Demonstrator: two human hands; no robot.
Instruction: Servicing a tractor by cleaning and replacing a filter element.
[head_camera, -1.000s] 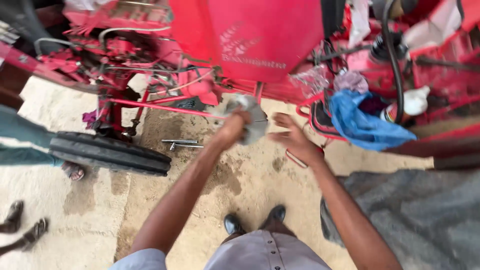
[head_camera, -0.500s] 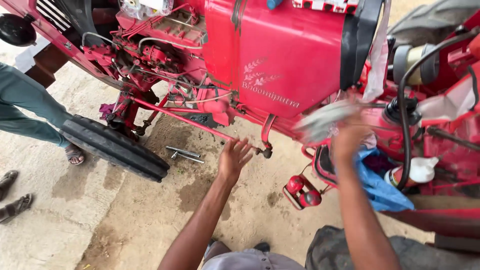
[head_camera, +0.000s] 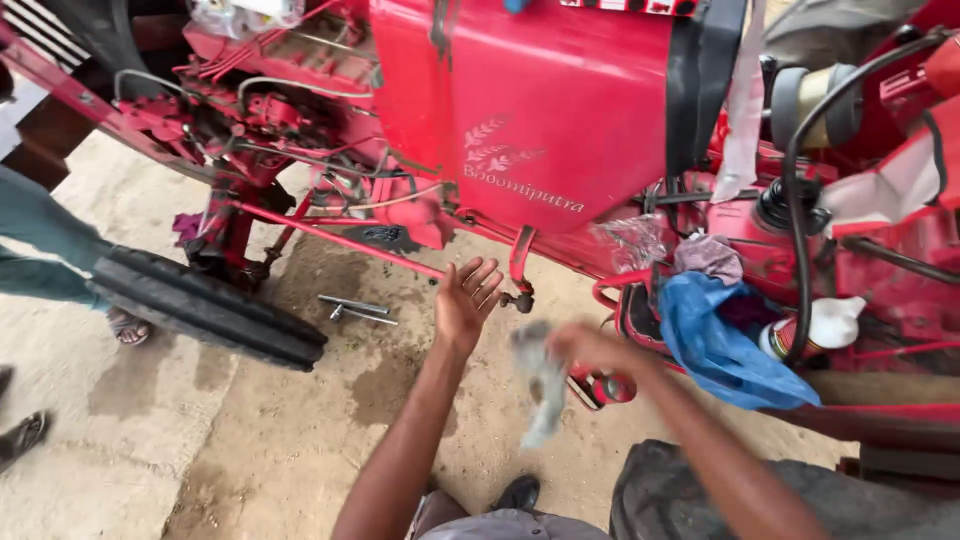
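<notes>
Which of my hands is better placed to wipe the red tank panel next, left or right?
Probably the right hand: its grip already holds the grey rag. The left hand is nearer the red tank panel but is open and empty, fingers spread, so it would first have to take the rag.

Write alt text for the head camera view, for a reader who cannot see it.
Seen from above, a person's right hand holds a blurred grey rag beside a red tractor, while the left hand is open, palm up. A blue cloth lies on the tractor's footplate, and metal tools lie on the dirt near the front tyre.
</notes>
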